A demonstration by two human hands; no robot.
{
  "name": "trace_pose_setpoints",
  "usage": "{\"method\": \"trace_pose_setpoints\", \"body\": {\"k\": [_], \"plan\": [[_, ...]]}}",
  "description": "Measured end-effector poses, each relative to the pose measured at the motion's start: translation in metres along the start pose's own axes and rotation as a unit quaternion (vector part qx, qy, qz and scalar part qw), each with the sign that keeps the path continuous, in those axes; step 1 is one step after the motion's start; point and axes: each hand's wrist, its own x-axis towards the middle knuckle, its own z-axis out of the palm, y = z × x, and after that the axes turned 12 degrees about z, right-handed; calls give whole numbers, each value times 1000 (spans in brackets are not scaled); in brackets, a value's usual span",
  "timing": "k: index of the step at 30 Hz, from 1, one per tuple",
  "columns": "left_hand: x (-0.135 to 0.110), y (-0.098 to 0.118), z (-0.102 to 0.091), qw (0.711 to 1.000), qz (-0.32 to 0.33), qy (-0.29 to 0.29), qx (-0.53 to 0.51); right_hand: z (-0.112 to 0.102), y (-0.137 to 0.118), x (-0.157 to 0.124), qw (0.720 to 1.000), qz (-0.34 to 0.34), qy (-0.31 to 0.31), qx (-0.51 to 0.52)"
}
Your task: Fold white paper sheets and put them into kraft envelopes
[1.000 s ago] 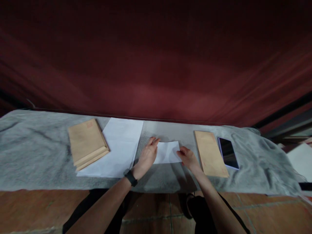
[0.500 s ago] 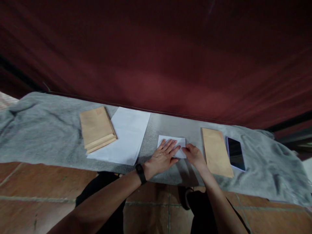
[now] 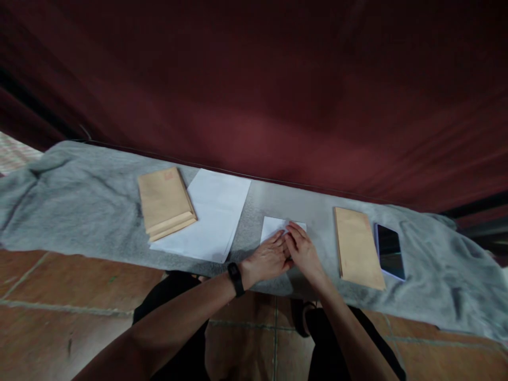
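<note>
A small folded white paper [image 3: 273, 227] lies on the grey cloth-covered surface [image 3: 79, 206], mostly covered by both hands. My left hand [image 3: 268, 259], with a black band on the wrist, rests flat on the paper's near part with fingers stretched out. My right hand [image 3: 301, 251] lies beside it, fingers extended and pressing the paper's right half, fingertips near its far edge. The two hands touch each other over the paper.
A stack of brown envelopes [image 3: 164, 202] lies at the left, overlapping white sheets [image 3: 214, 214]. A single brown envelope [image 3: 357, 247] and a dark-screened phone [image 3: 389, 251] lie at the right. A dark red curtain [image 3: 254, 95] hangs behind. Tiled floor [image 3: 59, 317] shows below.
My right hand has slid left from the paper's right edge onto the paper, meeting the left hand. The left hand drew back toward the near edge. The view shifted slightly.
</note>
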Motion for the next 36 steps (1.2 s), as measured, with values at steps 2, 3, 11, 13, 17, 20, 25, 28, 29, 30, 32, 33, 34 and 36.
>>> {"method": "trace_pose_setpoints", "body": {"k": [2, 3, 11, 13, 17, 20, 25, 28, 29, 30, 32, 33, 34, 36], "plan": [[0, 1, 3, 1000, -1, 6, -5, 6, -3, -2, 1000, -9, -14, 6], [0, 2, 4, 1000, -1, 8, -9, 9, -4, -3, 1000, -15, -18, 8], [-2, 4, 1, 999, -11, 22, -26, 16, 8, 1, 1000, -23, 3, -7], [-3, 4, 0, 1000, -9, 17, -21, 15, 11, 2, 1000, -21, 3, -13], [-4, 4, -2, 1000, -3, 9, -9, 13, 13, 2, 999, -21, -8, -34], [-5, 5, -4, 1000, -5, 14, -3, 13, 14, 1, 998, -19, -14, -55], [-6, 6, -5, 1000, -14, 16, 1, 12, 16, 0, 997, -18, -19, -79], [-6, 6, -6, 1000, -20, 9, 8, 10, 18, 0, 996, -15, -23, -85], [-5, 7, -6, 1000, -20, 6, 11, 9, 19, 0, 996, -15, -25, -87], [-5, 7, -6, 1000, -21, 4, 15, 8, 20, 0, 996, -16, -26, -88], [-5, 8, -6, 999, -28, 1, 24, 8, 22, -1, 995, -18, -25, -93], [-5, 8, -6, 999, -33, 1, 29, 7, 22, -1, 995, -19, -24, -95], [-4, 9, -6, 999, -39, 0, 33, 7, 23, -1, 995, -21, -23, -98], [-5, 9, -5, 998, -50, 0, 41, 7, 24, -2, 994, -24, -22, -106]]}}
